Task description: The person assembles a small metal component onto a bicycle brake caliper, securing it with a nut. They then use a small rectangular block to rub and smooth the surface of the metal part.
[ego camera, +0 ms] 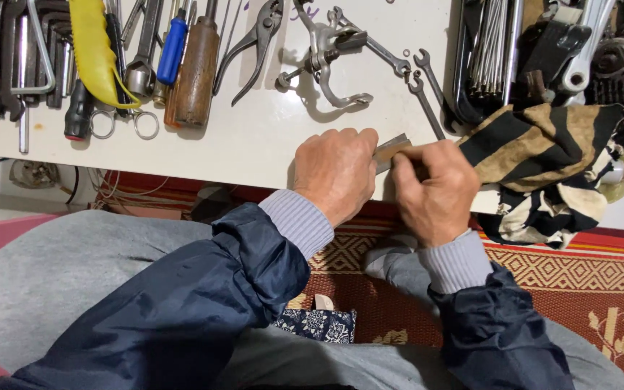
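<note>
Head view shows me both hands working at the near edge of the white surface [254,144]. My left hand [337,173] lies knuckles up with its fingers curled down over the end of a small flat grey block [391,148], pinning it against the surface. My right hand [435,191] is closed in a fist beside it, gripping something thin and brownish that meets the block; I cannot tell what that piece is, since the fingers cover most of it. The block sits between the two hands, just short of the surface's edge. Touching the right hand's far side is a crumpled rag [543,159] with tan and black stripes, which hangs over the edge. Beyond the hands lie two small open-ended wrenches [427,90], a bare metal brake-like clamp [323,61] and a pair of pliers [254,43]. Further to the left are a brown wooden handle [196,72], a blue-handled screwdriver [172,47], scissors [124,119] and a yellow strip [95,47]. Both arms wear dark blue jacket sleeves [204,303] with grey cuffs, above a patterned red rug [572,282].
</note>
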